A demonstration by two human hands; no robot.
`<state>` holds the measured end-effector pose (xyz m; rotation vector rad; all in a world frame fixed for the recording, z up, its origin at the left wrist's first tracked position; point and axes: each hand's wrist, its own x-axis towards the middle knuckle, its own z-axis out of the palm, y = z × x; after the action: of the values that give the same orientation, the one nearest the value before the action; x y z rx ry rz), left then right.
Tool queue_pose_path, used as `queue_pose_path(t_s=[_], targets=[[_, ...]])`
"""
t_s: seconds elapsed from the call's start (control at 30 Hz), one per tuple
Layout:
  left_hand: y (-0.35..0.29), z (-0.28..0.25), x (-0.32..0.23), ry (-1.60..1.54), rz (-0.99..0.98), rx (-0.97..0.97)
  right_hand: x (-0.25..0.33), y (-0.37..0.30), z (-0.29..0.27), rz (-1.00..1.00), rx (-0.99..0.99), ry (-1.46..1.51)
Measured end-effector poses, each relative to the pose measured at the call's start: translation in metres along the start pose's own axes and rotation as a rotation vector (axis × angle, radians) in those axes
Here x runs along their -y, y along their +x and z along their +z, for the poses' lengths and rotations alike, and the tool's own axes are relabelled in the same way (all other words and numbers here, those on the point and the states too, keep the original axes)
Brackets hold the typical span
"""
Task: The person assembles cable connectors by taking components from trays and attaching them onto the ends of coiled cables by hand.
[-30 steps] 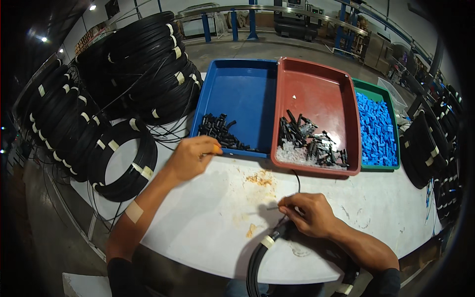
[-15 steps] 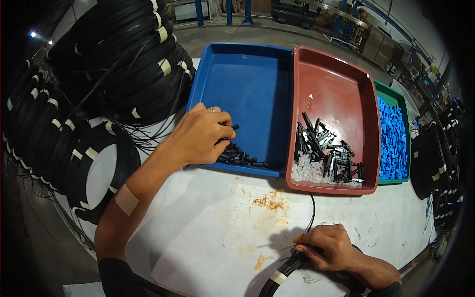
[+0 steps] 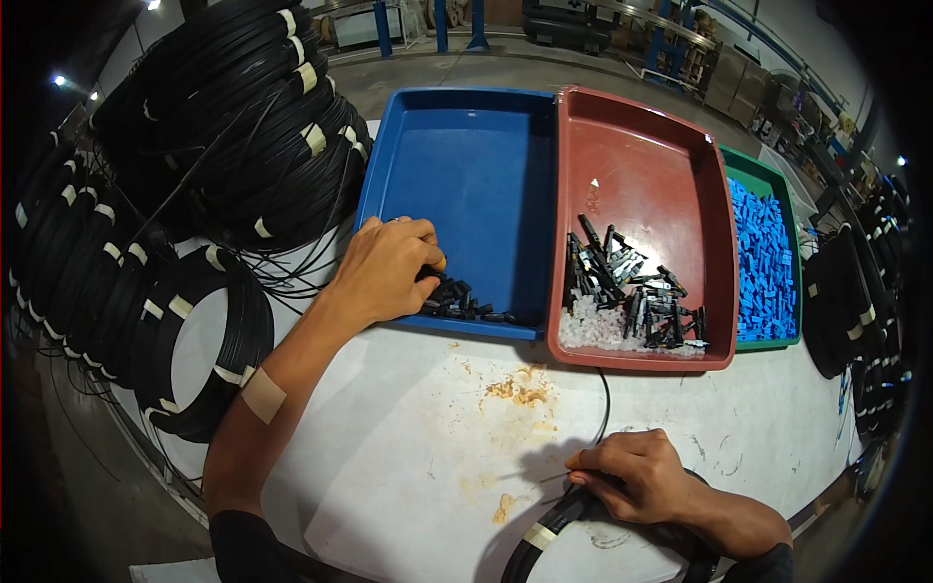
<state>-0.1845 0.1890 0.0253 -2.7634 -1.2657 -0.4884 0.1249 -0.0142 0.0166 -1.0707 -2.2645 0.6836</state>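
My left hand (image 3: 389,270) reaches over the near left corner of the blue tray (image 3: 466,155). Its fingers are curled down at a pile of small black sleeve-like pieces (image 3: 465,303), and the fingertips are partly hidden, so I cannot make out what lies between them. Over the white table, my right hand (image 3: 632,476) is closed, with thumb and forefinger pinching the thin end of a black cable (image 3: 554,477). Beneath that hand lies a coil of black cable (image 3: 525,554) bound with pale tape.
Beside the blue tray stands a red tray (image 3: 646,146) with black connectors (image 3: 622,277) and clear small pieces (image 3: 593,325). Farther right, a green tray (image 3: 763,170) holds blue clips (image 3: 761,262). Large taped cable coils (image 3: 243,126) rise at the left. Yellowish stains mark the white table (image 3: 408,418).
My left hand has lowered toward the black pieces; the one that showed at its fingertips is out of sight. My right hand keeps its pinch on the cable. The whole view has shifted slightly.
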Motion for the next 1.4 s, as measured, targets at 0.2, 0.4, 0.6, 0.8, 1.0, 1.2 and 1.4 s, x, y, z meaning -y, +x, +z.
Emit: queue_pose_path(t_s=[0.2, 0.4, 0.6, 0.8, 1.0, 1.2, 1.4], targets=[[0.006, -0.015, -0.017, -0.314, -0.073, -0.077, 0.0, -0.005, 0.002, 0.019, 0.042, 0.072], [0.009, -0.035, -0.096, -0.595, -0.122, -0.123, -0.007, -0.003, -0.012, 0.035, 0.016, 0.053], [0.0, -0.02, -0.163, -0.847, -0.124, -0.095, -0.024, -0.026, -0.046, 0.316, -0.015, -0.085], [-0.008, 0.023, -0.202, -1.185, -0.133, -0.03, -0.036, -0.054, -0.065, 0.219, -0.418, 0.043], [-0.019, 0.057, -0.225, -1.403, -0.122, -0.127, -0.049, -0.068, -0.064, 0.2, -0.493, 0.161], [-0.031, 0.061, -0.232, -1.439, -0.025, -0.302, -0.046, -0.071, -0.057, 0.061, -0.452, 0.176], [-0.037, 0.059, -0.235, -1.388, 0.089, -0.339, -0.039, -0.073, -0.051, 0.073, -0.44, 0.23]])
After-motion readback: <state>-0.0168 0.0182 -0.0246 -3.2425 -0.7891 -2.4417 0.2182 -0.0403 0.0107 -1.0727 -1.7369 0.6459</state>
